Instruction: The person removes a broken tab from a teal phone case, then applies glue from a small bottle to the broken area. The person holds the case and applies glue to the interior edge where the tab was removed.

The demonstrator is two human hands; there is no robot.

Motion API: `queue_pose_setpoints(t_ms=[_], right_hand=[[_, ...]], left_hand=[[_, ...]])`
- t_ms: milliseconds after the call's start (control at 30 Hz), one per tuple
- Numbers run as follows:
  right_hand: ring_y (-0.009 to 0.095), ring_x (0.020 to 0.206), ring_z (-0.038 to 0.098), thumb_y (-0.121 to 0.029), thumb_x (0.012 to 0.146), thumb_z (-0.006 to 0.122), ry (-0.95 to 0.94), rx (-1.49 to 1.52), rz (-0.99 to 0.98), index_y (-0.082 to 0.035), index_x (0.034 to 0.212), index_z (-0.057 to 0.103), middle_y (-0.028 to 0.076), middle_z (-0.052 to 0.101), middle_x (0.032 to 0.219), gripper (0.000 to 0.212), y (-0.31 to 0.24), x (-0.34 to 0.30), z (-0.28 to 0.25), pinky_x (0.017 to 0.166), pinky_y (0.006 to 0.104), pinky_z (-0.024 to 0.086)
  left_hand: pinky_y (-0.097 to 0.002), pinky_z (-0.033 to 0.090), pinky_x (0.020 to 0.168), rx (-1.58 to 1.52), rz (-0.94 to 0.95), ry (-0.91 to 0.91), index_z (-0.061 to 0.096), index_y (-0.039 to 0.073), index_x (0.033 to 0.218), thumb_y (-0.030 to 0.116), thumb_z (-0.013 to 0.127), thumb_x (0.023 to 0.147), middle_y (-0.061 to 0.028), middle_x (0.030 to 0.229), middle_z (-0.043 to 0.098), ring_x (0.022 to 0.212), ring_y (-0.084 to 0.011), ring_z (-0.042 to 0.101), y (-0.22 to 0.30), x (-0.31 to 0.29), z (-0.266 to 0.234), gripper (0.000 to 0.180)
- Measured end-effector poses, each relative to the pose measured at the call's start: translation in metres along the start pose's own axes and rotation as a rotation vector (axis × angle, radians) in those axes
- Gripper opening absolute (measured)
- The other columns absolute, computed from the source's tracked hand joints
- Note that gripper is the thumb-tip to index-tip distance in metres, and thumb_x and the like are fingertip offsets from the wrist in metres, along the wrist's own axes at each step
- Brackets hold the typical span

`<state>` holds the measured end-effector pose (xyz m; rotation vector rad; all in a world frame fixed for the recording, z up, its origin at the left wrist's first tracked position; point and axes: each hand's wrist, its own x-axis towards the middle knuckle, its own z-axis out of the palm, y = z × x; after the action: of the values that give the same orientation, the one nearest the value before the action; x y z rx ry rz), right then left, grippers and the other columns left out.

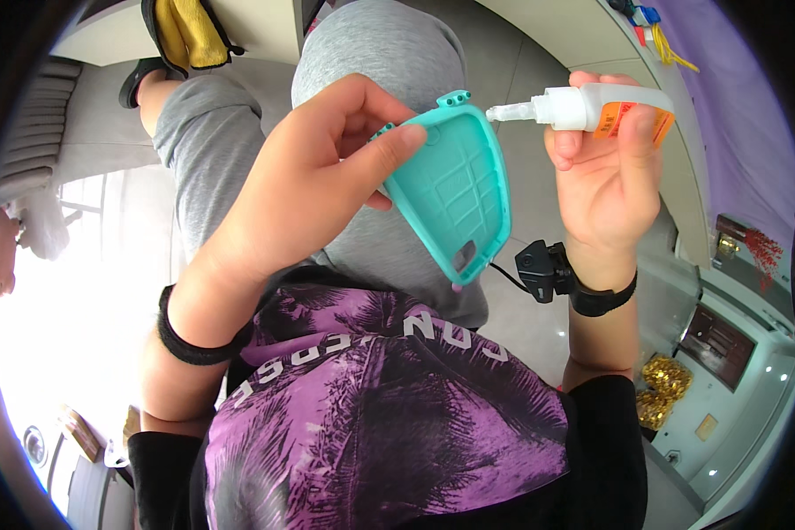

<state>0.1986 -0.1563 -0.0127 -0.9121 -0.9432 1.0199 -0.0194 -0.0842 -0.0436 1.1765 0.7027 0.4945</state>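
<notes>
Left hand [300,185] fingers clamped on turquoise ribbed rubber phone case [455,190]. Right hand [605,177] fingers gripping small white plastic glue bottle [592,110], nozzle just beside case rim.

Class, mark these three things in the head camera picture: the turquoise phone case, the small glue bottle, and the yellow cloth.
turquoise phone case [455,190]: head view, middle of its ribbed inner face.
glue bottle [583,108]: head view, white body just behind the nozzle.
yellow cloth [194,34]: head view, middle of the folded fabric.

Teal rubbery phone case [455,190]: matt, ribbed inside. Small translucent plastic glue bottle [592,108]: smooth, glossy (orange paper label).
</notes>
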Motion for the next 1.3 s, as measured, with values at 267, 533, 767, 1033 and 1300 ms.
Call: queue_pose_setpoints(t_ms=[267, 533, 767, 1033, 1300], right_hand=[[0.019, 0.07, 0.054, -0.028, 0.097, 0.045, -0.011, 0.144, 0.016, 0.0, 0.118, 0.051, 0.018, 0.059, 0.113, 0.035, 0.007, -0.017, -0.003, 0.058, 0.0301, 0.041], [0.02, 0.069, 0.054, -0.026, 0.096, 0.046, 0.042, 0.11, 0.16, 0.0, 0.116, 0.05, 0.019, 0.057, 0.115, 0.032, 0.017, -0.039, -0.005, 0.055, 0.0307, 0.043], [0.025, 0.074, 0.061, -0.022, 0.096, 0.045, 0.131, 0.231, 0.238, 0.001, 0.116, 0.05, 0.023, 0.057, 0.113, 0.03, 0.026, -0.054, -0.008, 0.06, 0.0345, 0.053], [0.028, 0.075, 0.066, -0.017, 0.094, 0.048, 0.182, 0.41, 0.21, -0.001, 0.111, 0.051, 0.024, 0.062, 0.105, 0.023, 0.039, -0.062, -0.02, 0.065, 0.0383, 0.057], [0.023, 0.077, 0.056, -0.023, 0.095, 0.045, 0.209, 0.486, 0.179, -0.004, 0.119, 0.052, 0.017, 0.057, 0.115, 0.031, 0.009, -0.055, -0.018, 0.061, 0.0325, 0.049]], left_hand=[[-0.0226, 0.052, 0.065, 0.004, -0.07, -0.019, 0.052, 0.002, 0.106, 0.014, 0.058, 0.092, -0.0025, 0.092, 0.062, 0.083, -0.0079, 0.059, -0.007, -0.007, -0.009, 0.019], [-0.0245, 0.054, 0.067, 0.016, -0.075, -0.037, 0.048, 0.001, 0.115, 0.01, 0.056, 0.093, -0.0055, 0.099, 0.06, 0.087, -0.0099, 0.058, -0.01, -0.015, -0.01, 0.025], [-0.028, 0.056, 0.071, 0.117, -0.058, -0.043, 0.047, 0.002, 0.12, 0.01, 0.049, 0.095, -0.0071, 0.109, 0.06, 0.094, -0.0126, 0.06, -0.008, -0.021, -0.009, 0.026], [-0.0294, 0.055, 0.073, 0.124, -0.133, -0.124, 0.048, 0.0, 0.116, 0.014, 0.052, 0.095, -0.0051, 0.099, 0.059, 0.091, -0.0128, 0.06, -0.016, -0.019, -0.01, 0.026], [-0.033, 0.056, 0.078, -0.201, -0.049, -0.039, 0.05, -0.001, 0.111, 0.017, 0.05, 0.096, -0.0068, 0.101, 0.06, 0.093, -0.0162, 0.061, 0.004, -0.019, -0.005, 0.023]])
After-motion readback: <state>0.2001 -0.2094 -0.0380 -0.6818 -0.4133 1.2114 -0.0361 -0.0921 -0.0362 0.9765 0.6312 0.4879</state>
